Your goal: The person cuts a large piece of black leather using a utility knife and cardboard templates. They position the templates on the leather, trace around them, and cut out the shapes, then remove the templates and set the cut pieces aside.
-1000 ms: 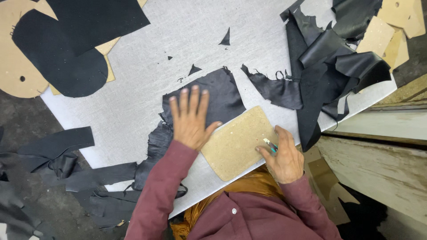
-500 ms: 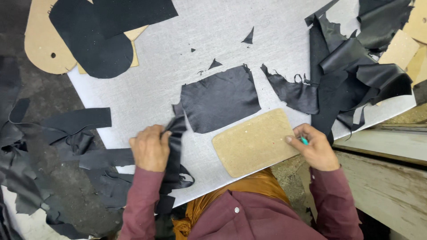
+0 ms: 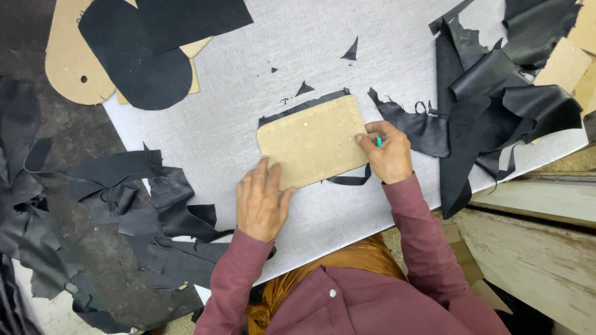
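Now the tan cardboard pattern [image 3: 312, 141] sits on top of the black leather piece [image 3: 303, 107] instead of beside it, left hand [image 3: 262, 201] pressing flat, right hand [image 3: 387, 152] pinching a green pen [image 3: 379, 141].

Left hand [image 3: 264, 201] flat on cardboard template [image 3: 313, 141], right hand [image 3: 388, 152] holding green pen [image 3: 378, 141]

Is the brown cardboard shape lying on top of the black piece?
Yes, the brown cardboard shape covers the black piece, whose edge peeks out along the top, while the left hand presses it down.
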